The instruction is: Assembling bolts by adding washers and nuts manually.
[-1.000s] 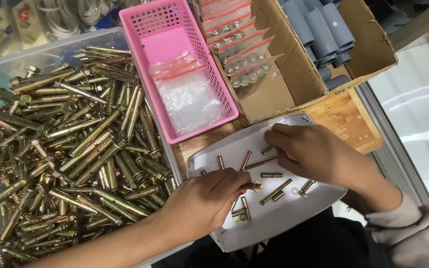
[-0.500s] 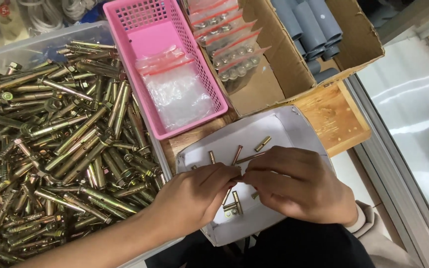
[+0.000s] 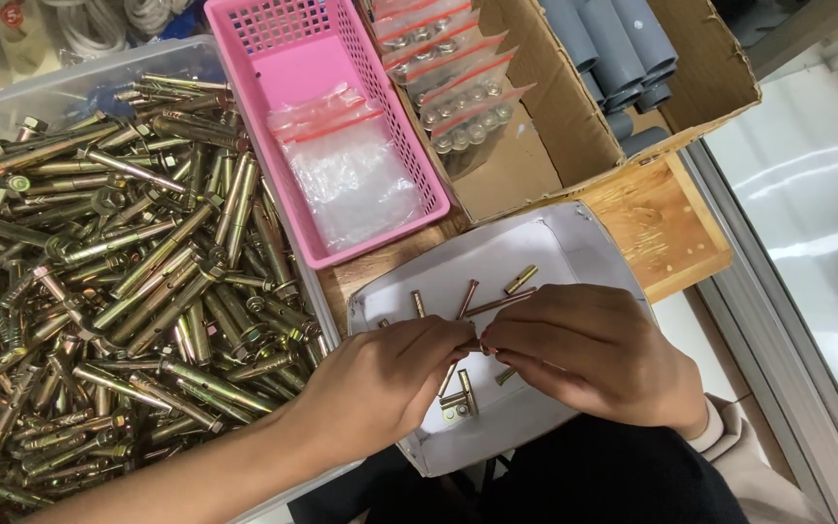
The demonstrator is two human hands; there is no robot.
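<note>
Pinching small bolt [image 3: 478, 345] | left hand [image 3: 380, 383], right hand [image 3: 589, 351] | over white tray [image 3: 526, 254]

Small brass-coloured bolts [image 3: 465, 393], scattered flat in white paper tray [image 3: 574, 247]

Bare floor of white tray [image 3: 574, 254] was left open at its far side. Passage leftward was blocked by heaped anchor bolts [image 3: 118, 281]; farther off, pink basket [image 3: 341, 126] and cardboard box [image 3: 574, 107] were found obstructing.

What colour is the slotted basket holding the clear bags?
Pink: the basket, seen in the head view.
</note>
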